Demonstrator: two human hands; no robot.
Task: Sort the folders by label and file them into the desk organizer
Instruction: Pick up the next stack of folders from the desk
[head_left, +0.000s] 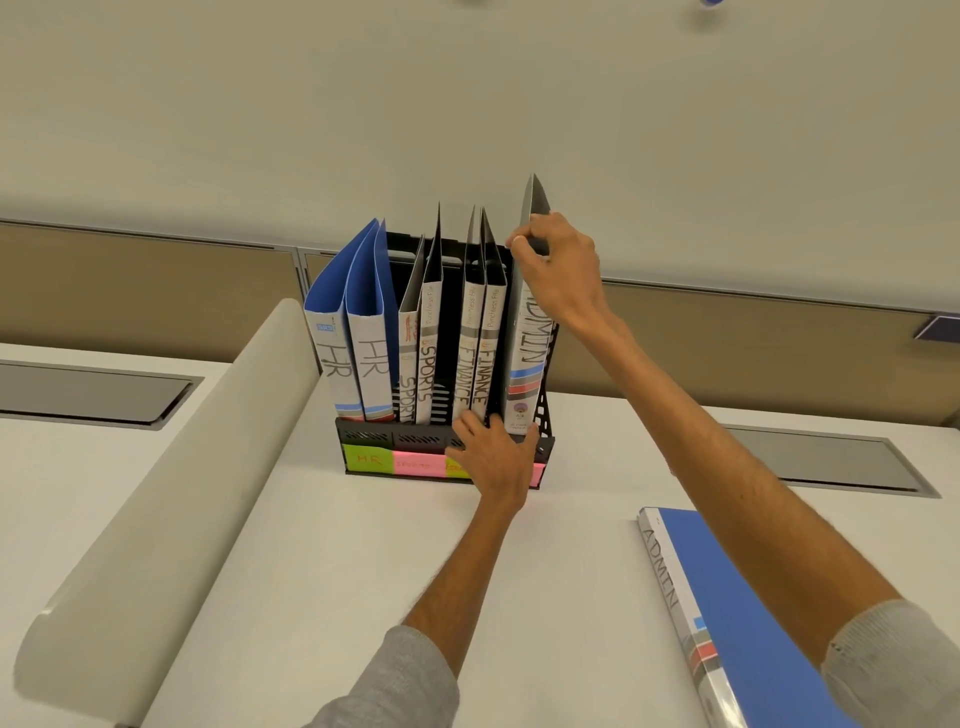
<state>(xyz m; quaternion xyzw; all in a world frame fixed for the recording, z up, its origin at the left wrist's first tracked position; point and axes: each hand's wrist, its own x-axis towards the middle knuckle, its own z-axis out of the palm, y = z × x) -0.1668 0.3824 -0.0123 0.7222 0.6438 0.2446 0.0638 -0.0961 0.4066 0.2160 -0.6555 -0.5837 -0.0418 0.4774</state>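
Note:
A black mesh desk organizer (374, 434) stands on the white desk with coloured sticky labels along its front. It holds two blue HR folders (358, 343), two SPORTS folders (423, 358) and two FINANCE folders (478, 358), all upright. In the rightmost slot stands a grey ADMIN folder (530, 364); my right hand (558, 270) grips its top edge. My left hand (496, 454) presses on the organizer's front right corner, fingers spread, covering part of the labels. A second blue ADMIN folder (727, 597) lies flat at the desk's right front.
A rounded grey partition (171, 499) runs diagonally along the desk's left side. Two grey cable hatches (88, 392) (831, 457) are set into the desk at left and right. A wall panel rises right behind the organizer.

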